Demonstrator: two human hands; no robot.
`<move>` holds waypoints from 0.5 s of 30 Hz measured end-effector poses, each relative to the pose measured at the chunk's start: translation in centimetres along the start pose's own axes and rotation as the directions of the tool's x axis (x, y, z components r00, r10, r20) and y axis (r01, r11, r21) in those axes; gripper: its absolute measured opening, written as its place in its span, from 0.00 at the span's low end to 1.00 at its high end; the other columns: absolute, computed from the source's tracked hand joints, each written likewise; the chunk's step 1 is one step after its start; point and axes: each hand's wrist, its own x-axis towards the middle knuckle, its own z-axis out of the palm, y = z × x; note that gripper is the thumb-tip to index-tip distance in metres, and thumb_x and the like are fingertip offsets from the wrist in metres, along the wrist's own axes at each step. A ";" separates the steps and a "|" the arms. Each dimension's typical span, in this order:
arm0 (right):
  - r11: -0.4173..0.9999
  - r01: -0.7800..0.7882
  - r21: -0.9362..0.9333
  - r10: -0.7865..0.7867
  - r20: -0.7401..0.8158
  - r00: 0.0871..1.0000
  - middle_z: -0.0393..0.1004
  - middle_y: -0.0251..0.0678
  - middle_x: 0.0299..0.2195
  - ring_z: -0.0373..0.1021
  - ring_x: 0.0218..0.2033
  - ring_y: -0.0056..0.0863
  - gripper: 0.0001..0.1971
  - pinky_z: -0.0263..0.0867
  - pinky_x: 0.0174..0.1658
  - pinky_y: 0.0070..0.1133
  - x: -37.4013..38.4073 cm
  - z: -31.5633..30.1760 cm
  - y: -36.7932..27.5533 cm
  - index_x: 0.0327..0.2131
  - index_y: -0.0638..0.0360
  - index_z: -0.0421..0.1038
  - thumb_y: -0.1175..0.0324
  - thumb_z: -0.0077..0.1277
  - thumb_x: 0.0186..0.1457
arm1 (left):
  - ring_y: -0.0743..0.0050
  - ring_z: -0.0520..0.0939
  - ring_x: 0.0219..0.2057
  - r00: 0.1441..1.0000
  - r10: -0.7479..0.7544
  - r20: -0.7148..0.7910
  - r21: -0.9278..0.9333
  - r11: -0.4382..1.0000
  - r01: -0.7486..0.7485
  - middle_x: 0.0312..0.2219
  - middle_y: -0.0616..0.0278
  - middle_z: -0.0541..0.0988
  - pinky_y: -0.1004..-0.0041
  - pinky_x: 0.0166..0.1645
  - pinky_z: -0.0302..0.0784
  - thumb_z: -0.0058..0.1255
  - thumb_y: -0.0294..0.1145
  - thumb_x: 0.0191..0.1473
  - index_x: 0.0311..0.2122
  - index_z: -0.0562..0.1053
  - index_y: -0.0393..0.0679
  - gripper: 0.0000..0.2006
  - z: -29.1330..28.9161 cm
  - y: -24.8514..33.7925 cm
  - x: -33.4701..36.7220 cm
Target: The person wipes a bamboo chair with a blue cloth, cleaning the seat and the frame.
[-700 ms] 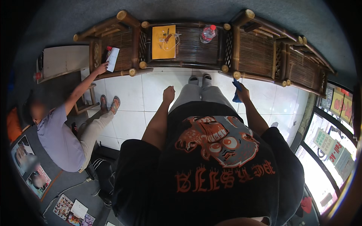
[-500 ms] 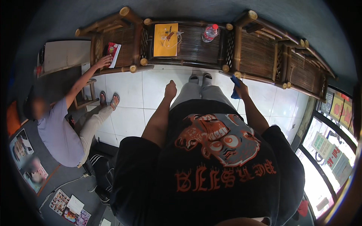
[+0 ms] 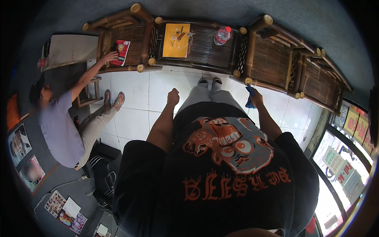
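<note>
Head view: soft blue cloth [image 3: 249, 96] in the right hand [image 3: 257, 98]

From where I stand, the right fingers close round the cloth, bunched perhaps to keep it from slipping. The left hand [image 3: 173, 97], nearer its own hip, is curled into a fist, nothing visible in it. On the far slatted dark-bamboo table [image 3: 209, 49], a flat yellow folder [image 3: 170, 46] seems to gather small loose things [image 3: 181, 36], left of a clear red-capped plastic bottle [image 3: 222, 37].

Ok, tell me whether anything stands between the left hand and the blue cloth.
In this view, the person's grey-trousered legs lie between the left hand and the blue cloth; whether they block at hand height, I can't tell. The right hand holds the cloth.
</note>
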 end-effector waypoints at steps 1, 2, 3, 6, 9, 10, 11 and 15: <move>1.000 0.020 -0.011 -0.021 -0.031 0.999 0.75 0.36 0.30 0.74 0.32 0.28 0.22 0.68 0.36 0.26 0.1 -0.1 0.3 0.51 0.40 0.63 0.70 0.42 0.51 | 0.45 0.77 0.32 0.999 -0.037 -0.017 0.014 0.999 0.037 0.26 0.45 0.76 0.59 0.38 0.72 0.36 0.22 0.47 0.32 0.70 0.42 0.09 0.0 0.3 0.0; 1.000 0.024 -0.011 -0.024 -0.033 0.999 0.75 0.36 0.30 0.74 0.32 0.28 0.22 0.68 0.36 0.26 0.3 -0.2 0.6 0.51 0.40 0.63 0.70 0.42 0.51 | 0.45 0.77 0.32 0.999 -0.036 -0.020 0.013 0.999 0.036 0.26 0.45 0.76 0.59 0.38 0.72 0.36 0.22 0.47 0.32 0.70 0.42 0.09 0.0 0.6 0.1; 1.000 0.027 -0.014 -0.027 -0.038 0.999 0.75 0.36 0.31 0.74 0.33 0.29 0.22 0.68 0.37 0.26 0.5 -0.3 0.8 0.51 0.41 0.62 0.70 0.42 0.51 | 0.45 0.77 0.32 0.998 -0.033 -0.046 0.029 0.999 0.035 0.26 0.45 0.77 0.58 0.38 0.72 0.36 0.22 0.47 0.32 0.69 0.42 0.09 -0.1 1.0 0.1; 0.999 0.037 -0.012 -0.038 -0.053 0.998 0.75 0.37 0.33 0.73 0.35 0.29 0.22 0.68 0.38 0.26 0.7 -0.2 1.2 0.52 0.41 0.62 0.70 0.43 0.51 | 0.45 0.77 0.32 0.995 -0.079 -0.065 0.043 0.996 0.082 0.27 0.45 0.77 0.57 0.38 0.71 0.35 0.23 0.48 0.32 0.69 0.43 0.09 -0.3 2.7 0.2; 0.999 0.049 0.007 -0.048 -0.067 0.997 0.75 0.37 0.34 0.73 0.35 0.30 0.23 0.68 0.39 0.26 0.8 -0.3 1.3 0.52 0.41 0.62 0.70 0.43 0.50 | 0.46 0.77 0.33 0.996 -0.086 -0.035 0.004 0.996 0.087 0.27 0.44 0.76 0.57 0.38 0.71 0.34 0.24 0.49 0.33 0.69 0.44 0.10 -0.7 4.0 0.3; 0.998 0.057 0.023 -0.055 -0.068 0.996 0.75 0.37 0.34 0.73 0.35 0.30 0.23 0.68 0.39 0.26 0.7 -0.1 1.2 0.52 0.42 0.62 0.70 0.43 0.50 | 0.47 0.77 0.33 0.999 -0.049 -0.017 -0.033 0.998 0.048 0.28 0.44 0.76 0.58 0.39 0.72 0.33 0.25 0.50 0.34 0.70 0.44 0.10 -0.8 4.1 0.3; 0.998 0.057 0.024 -0.055 -0.066 0.996 0.75 0.37 0.34 0.73 0.35 0.30 0.23 0.68 0.39 0.26 0.6 0.0 1.1 0.52 0.42 0.62 0.70 0.43 0.50 | 0.47 0.77 0.33 0.999 -0.050 -0.017 -0.032 0.998 0.050 0.28 0.44 0.76 0.58 0.39 0.72 0.33 0.25 0.50 0.34 0.70 0.44 0.10 -0.8 4.2 0.3; 0.998 0.063 0.024 -0.062 -0.039 0.997 0.75 0.35 0.30 0.73 0.32 0.28 0.21 0.69 0.37 0.25 0.2 0.4 0.8 0.50 0.46 0.63 0.70 0.46 0.49 | 0.48 0.78 0.34 0.999 0.007 -0.033 -0.035 0.999 -0.008 0.28 0.45 0.77 0.58 0.39 0.72 0.34 0.26 0.50 0.35 0.70 0.45 0.11 -0.5 3.8 0.1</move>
